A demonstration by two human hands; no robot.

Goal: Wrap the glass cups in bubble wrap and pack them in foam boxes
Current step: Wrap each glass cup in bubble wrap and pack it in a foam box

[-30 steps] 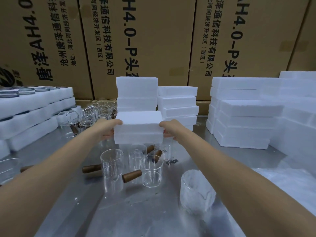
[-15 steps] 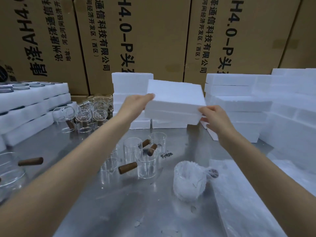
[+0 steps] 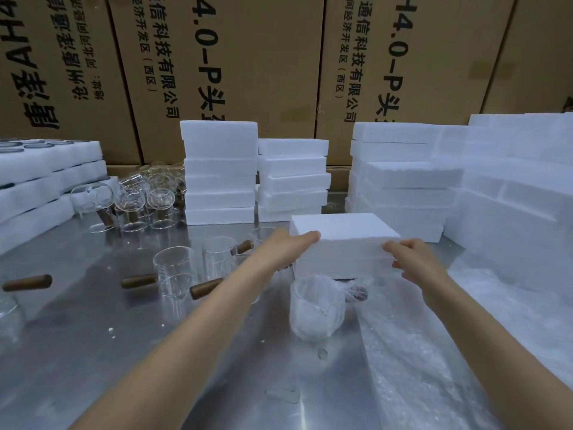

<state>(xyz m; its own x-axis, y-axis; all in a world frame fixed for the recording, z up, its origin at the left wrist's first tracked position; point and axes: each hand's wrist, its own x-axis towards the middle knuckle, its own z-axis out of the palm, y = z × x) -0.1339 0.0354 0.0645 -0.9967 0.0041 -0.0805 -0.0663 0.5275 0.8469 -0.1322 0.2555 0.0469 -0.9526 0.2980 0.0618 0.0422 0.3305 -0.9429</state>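
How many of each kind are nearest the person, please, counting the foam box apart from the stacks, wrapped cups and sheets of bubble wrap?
Foam box apart from the stacks: 1
Wrapped cup: 1
Bubble wrap sheet: 1
Total: 3

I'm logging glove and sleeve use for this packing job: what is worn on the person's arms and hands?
Nothing is worn that shows. The left hand and right hand are bare, no gloves, rings or watch visible. Both forearms are bare to the frame's edge, no sleeves in view.
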